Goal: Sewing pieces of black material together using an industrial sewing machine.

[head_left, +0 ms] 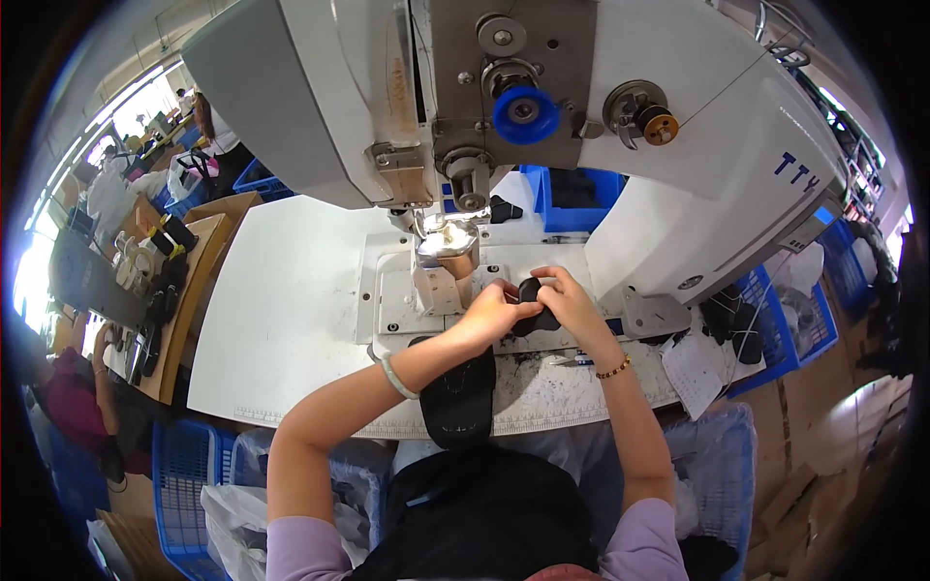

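My left hand [492, 314] and my right hand [570, 306] meet just right of the sewing machine's post. Both have their fingers closed on a small dark, soft-looking piece [533, 321], partly hidden by the fingers; its exact kind is unclear. Beneath my left forearm, a flat black sole-shaped piece [459, 397] lies at the table's front edge and overhangs it. The shiny metal post [446, 261] stands under the needle area of the white sewing machine [717, 126], left of my hands. Small snips [570, 360] rest on the table near my right wrist.
A blue bin [581, 208] with dark pieces stands behind the white table [281, 300]. Blue crates sit at right and below, one crate [189, 494] at lower left. Paper [694, 373] hangs over the right edge. Another person [82, 407] works at a bench on the left.
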A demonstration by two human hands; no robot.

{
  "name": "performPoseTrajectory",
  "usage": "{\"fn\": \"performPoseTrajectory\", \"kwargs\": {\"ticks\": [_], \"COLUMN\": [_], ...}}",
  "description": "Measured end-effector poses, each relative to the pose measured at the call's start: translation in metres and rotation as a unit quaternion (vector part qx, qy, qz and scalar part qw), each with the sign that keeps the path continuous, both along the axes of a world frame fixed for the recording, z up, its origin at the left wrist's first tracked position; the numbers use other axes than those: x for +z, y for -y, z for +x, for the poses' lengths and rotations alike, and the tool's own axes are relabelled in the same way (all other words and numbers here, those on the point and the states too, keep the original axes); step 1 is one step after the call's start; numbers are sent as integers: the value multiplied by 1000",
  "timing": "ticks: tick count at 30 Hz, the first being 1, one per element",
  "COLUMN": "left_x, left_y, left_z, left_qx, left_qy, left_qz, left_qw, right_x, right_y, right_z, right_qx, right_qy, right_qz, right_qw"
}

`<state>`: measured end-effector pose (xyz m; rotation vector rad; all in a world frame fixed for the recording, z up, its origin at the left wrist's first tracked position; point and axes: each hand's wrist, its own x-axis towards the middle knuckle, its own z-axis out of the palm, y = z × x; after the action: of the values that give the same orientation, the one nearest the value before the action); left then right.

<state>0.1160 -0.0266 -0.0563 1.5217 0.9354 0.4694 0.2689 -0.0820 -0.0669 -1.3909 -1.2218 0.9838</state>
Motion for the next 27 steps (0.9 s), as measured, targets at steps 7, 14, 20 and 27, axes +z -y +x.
{"fn": "performPoseTrajectory", "kwargs": {"ticks": [7,14,20,27], "left_x": [4,43,6,-25], "left_y": [-13,55,71,86], "left_z": [16,-93,-162,-147], "left_qx": [-55,-120,132,208], "left_qy": [-106,-12,-113,2], "left_qz": [145,363,404,220], "left_qw": [982,924,898,953], "right_x": [-14,-22,-5,-38], "right_y": [-41,-50,-32,-15], "right_z": [-1,7,10,-11], "right_qx": [-140,-22,-81,-90], "right_qy": [302,450,406,531], "right_qz": [58,172,269,175], "right_qw": [941,876,870,825]}}
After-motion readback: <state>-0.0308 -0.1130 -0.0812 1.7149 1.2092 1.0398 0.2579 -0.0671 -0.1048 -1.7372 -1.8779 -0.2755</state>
